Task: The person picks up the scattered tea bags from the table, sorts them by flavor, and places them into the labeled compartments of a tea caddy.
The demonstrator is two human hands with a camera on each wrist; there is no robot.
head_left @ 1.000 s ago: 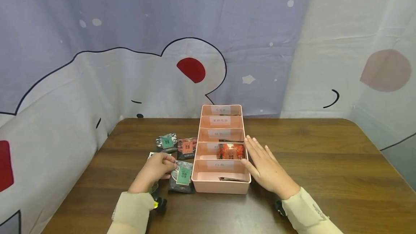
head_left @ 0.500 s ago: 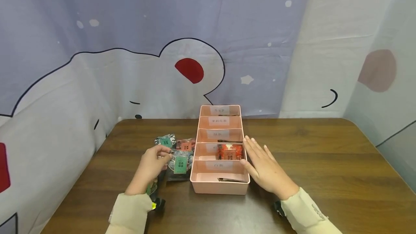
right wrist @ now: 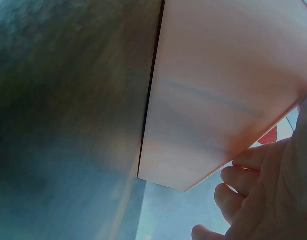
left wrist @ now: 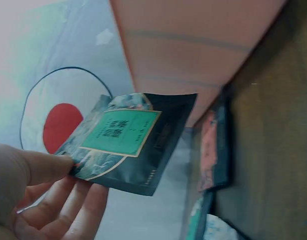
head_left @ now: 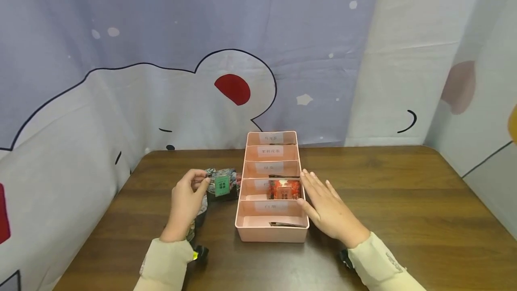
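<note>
Packet (left wrist: 133, 135) pinched in left fingers (left wrist: 88, 210), right fingers (head_left: 317, 188) extended against box (head_left: 271, 234)

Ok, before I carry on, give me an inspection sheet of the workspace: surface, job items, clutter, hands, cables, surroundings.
Surface: brown wood-look table.
Job items: green-labelled packet, held above the table; pink five-compartment box, with a red packet in the second compartment from the near end and a thin dark item in the nearest.
Clutter: red-labelled packet and others loose left of the box, partly hidden in the head view.
Hands: left hand pinches the green-labelled packet; right hand rests against the box's right rim.
Cables: nothing seen.
Surroundings: printed curtain behind the table.
</note>
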